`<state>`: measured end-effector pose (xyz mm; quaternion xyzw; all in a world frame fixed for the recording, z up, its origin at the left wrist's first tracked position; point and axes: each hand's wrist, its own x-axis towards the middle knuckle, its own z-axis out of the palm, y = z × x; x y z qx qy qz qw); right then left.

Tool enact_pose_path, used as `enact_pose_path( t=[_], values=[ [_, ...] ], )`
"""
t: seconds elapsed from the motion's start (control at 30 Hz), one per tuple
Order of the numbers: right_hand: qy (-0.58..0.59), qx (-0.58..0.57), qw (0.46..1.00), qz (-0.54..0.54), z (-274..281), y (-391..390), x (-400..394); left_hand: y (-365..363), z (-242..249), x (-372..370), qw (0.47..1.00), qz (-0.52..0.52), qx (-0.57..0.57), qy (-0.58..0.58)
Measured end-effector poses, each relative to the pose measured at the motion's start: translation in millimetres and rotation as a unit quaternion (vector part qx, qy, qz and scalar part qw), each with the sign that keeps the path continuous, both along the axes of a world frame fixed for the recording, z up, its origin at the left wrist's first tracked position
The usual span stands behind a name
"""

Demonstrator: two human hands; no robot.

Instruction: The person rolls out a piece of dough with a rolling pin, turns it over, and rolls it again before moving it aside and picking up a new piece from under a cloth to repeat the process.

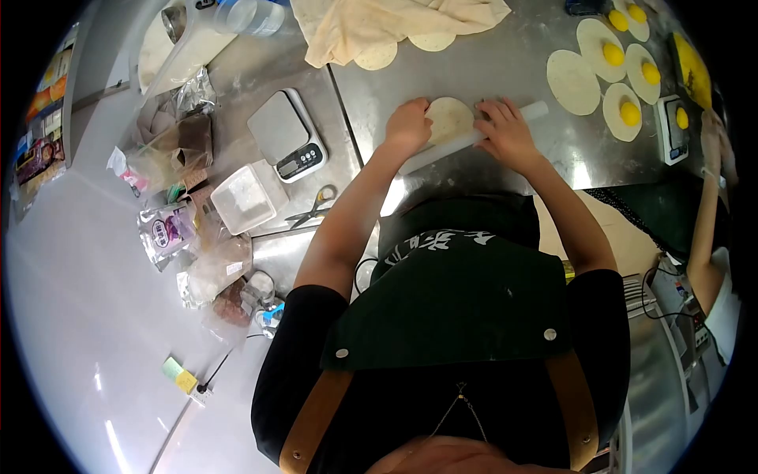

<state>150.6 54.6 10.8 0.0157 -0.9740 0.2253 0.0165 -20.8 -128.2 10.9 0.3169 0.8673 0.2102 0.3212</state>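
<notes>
A thin round of dough (450,118) lies on the steel table between my hands. My left hand (408,126) is closed at its left edge, fingers curled and the thumb side against the dough. Across the near side of the round, a white rolling pin (442,152) lies at a slant, its right end higher in view. My right hand (505,133) is over the pin, fingers bent around it and fingertips close to the dough's right edge. Part of the pin is hidden beneath that hand.
Dough rounds (572,82) lie at right, several topped with yellow balls (613,54). A cloth (387,28) covers more rounds behind. At left are a scale (288,134), a white tub (249,197) and scissors (313,207). A co-worker's hand (714,142) is beside another scale (673,130).
</notes>
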Motion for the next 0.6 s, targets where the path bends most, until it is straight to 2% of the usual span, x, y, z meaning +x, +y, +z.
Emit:
enact_pose_path(
  t=[0.03,0.23,0.43,0.53,0.6],
  values=[
    [-0.001,-0.002,1.0,-0.004,-2.6,-1.0,-8.3,-1.9,-1.1,-1.6,1.0,-0.005,0.007,0.006],
    [0.057,0.095,0.974,-0.199,-24.4,-26.9,-49.4,-0.3,-4.0,-3.0,0.999,0.015,0.018,-0.026],
    [0.05,0.113,0.971,-0.204,-22.4,-42.3,-4.4,5.1,-10.8,-10.2,0.985,0.085,0.112,-0.103],
    [0.035,0.125,0.969,-0.209,-21.6,-33.9,-44.7,11.4,-14.6,-13.7,0.979,0.095,0.138,-0.115],
    [0.037,0.13,0.966,-0.22,-25.9,-38.0,-38.8,11.1,-18.4,-15.7,0.985,0.07,0.122,-0.102]
  ],
)
